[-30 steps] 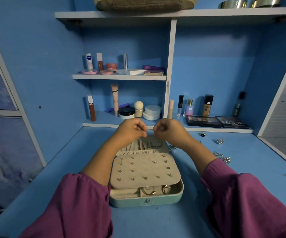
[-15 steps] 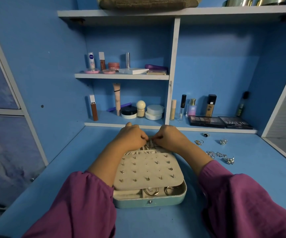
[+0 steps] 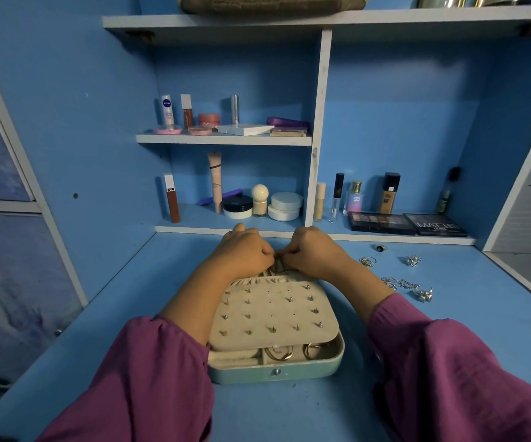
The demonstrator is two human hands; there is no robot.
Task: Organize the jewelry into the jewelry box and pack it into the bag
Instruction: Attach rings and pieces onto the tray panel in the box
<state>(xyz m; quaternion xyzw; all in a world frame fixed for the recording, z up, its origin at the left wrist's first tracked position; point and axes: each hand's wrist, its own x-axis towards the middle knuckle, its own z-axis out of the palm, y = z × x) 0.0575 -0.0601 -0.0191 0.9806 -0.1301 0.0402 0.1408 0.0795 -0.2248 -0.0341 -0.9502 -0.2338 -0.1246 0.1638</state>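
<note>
The pale mint-green jewelry box [image 3: 276, 371] sits open on the blue counter [image 3: 289, 416], its cream padded earring panel [image 3: 272, 314] studded with small earrings and lying over the tray; gold hoop rings [image 3: 278, 352] show in the front compartments. The left hand [image 3: 245, 253] and the right hand [image 3: 313, 253] meet over the back edge of the box, both with fingers curled in tight, fingertips nearly touching at something thin and dark there; what they pinch is too small to tell. Purple sleeves [image 3: 149, 378] cover both forearms. To the right of the box, loose silver jewelry lies on the counter: a silver chain [image 3: 399, 283], a silver flower-shaped piece [image 3: 423, 295], a cluster of thin rings [image 3: 367, 261], a dark-stoned ring [image 3: 380, 248] and a spiky silver ring [image 3: 413, 260]; behind, blue shelves [image 3: 225, 139] hold cosmetics and two dark eyeshadow palettes [image 3: 407, 224].
</note>
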